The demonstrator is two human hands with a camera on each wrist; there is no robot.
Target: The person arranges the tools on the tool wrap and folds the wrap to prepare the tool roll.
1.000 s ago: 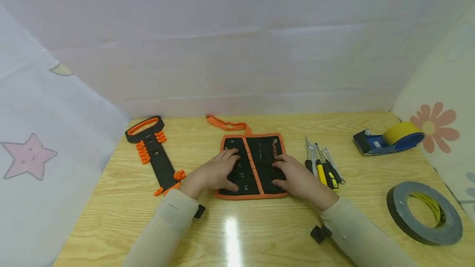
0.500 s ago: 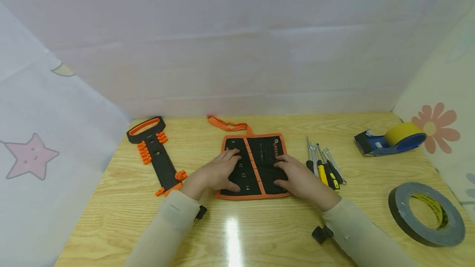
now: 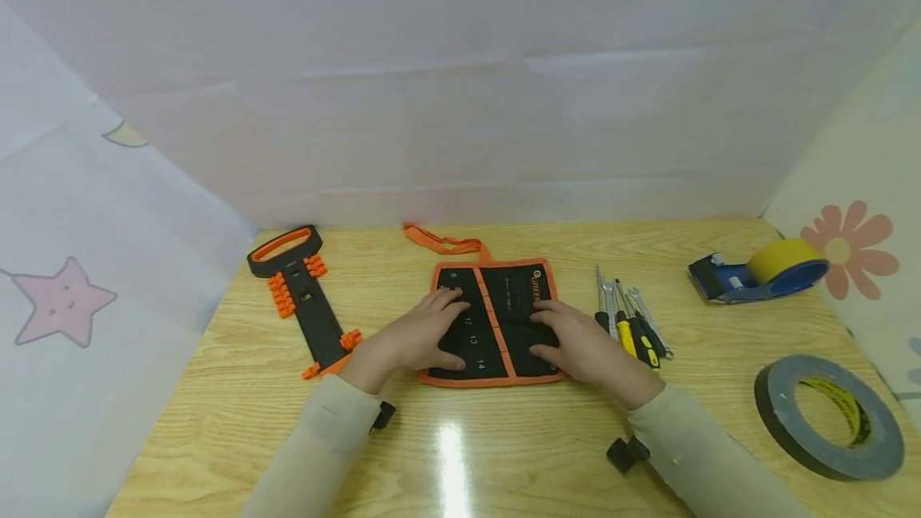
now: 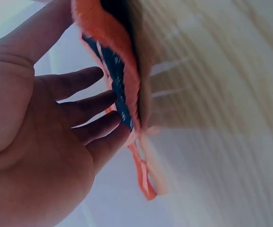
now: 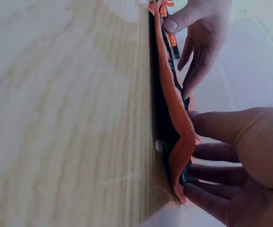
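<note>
A black fabric tool pouch [image 3: 516, 326] with orange edging lies flat on the wooden table. Numbers such as 12, 13 and 14 are printed on its left half. An orange tie strap [image 3: 446, 245] trails from its far edge. My left hand [image 3: 422, 336] rests with spread fingers on the pouch's left half. The right hand [image 3: 578, 340] touches the right side, fingers spread and loosely bent. In the right wrist view, the near edge of the pouch [image 5: 174, 109] ripples slightly off the table, with fingertips right at its upper side. Neither hand grips anything.
Screwdrivers [image 3: 624, 336] and wrenches [image 3: 649, 316] lie bunched beside my right hand. A black rack with orange clips [image 3: 316, 322] lies at left. A tape dispenser [image 3: 755, 272] and a roll of grey tape [image 3: 879, 422] are at right. Fabric walls [image 3: 460, 142] border the table.
Both hands stay in place on the pouch, and the pouch stays flat. The whole view shifts very slightly; nothing is taken hold of or let go.
</note>
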